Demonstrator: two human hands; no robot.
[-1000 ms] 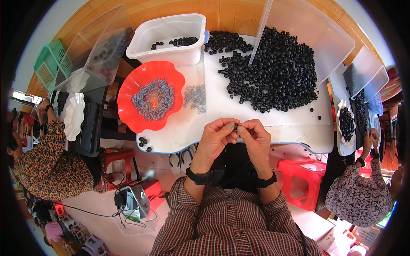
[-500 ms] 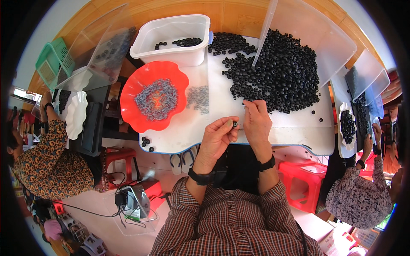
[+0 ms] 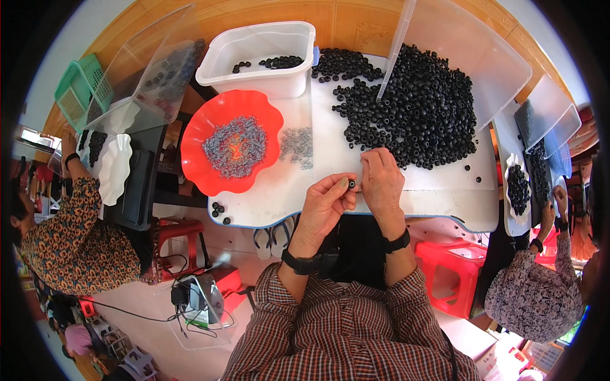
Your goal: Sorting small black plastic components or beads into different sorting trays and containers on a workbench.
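Note:
My left hand (image 3: pixel 325 204) pinches a small black ring (image 3: pixel 351 183) between thumb and fingertips at the white table's (image 3: pixel 445 197) front edge. My right hand (image 3: pixel 381 181) is right beside it, fingers curled down and touching the ring side; what it holds is hidden. A big heap of black rings (image 3: pixel 413 108) lies just beyond my right hand. A red scalloped dish (image 3: pixel 197 159) with small grey parts (image 3: pixel 236 146) sits to the left, with a loose patch of grey parts (image 3: pixel 297 145) beside it. A white tub (image 3: pixel 254 63) holding a few black rings stands at the back.
Clear plastic lids (image 3: pixel 470 57) lean at the back right and back left. A person in a floral top (image 3: pixel 76 235) works at the left, another person (image 3: pixel 540 292) at the right by a white dish of black rings (image 3: pixel 518 187). Red stools (image 3: pixel 457 267) stand under the table.
My right hand reached forward to the heap of black rings, then came back to my left hand, which has kept its ring near the table's front edge.

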